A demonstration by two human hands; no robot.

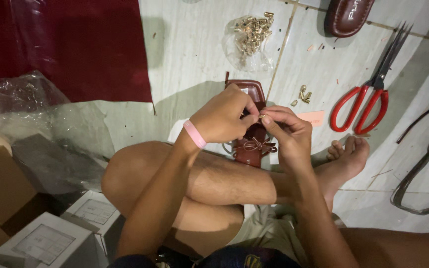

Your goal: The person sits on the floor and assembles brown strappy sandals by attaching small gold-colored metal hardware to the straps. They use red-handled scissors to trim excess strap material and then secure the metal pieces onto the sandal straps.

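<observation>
A brown leather sandal (252,144) with thin laces tied in a bow lies on the tiled floor in front of my crossed legs. My left hand (223,117), with a pink band on its wrist, and my right hand (288,133) meet just above the sandal. Their fingertips pinch a small gold metal piece (261,116) together with a lace end. The sandal's middle is hidden behind my hands.
A clear bag of gold metal tips (252,33) lies further out, with a few loose tips (304,95) nearer. Red-handled scissors (369,94) lie to the right, another brown sandal (347,16) at top. Dark red leather sheet (75,44), plastic wrap and white boxes (50,238) are at left.
</observation>
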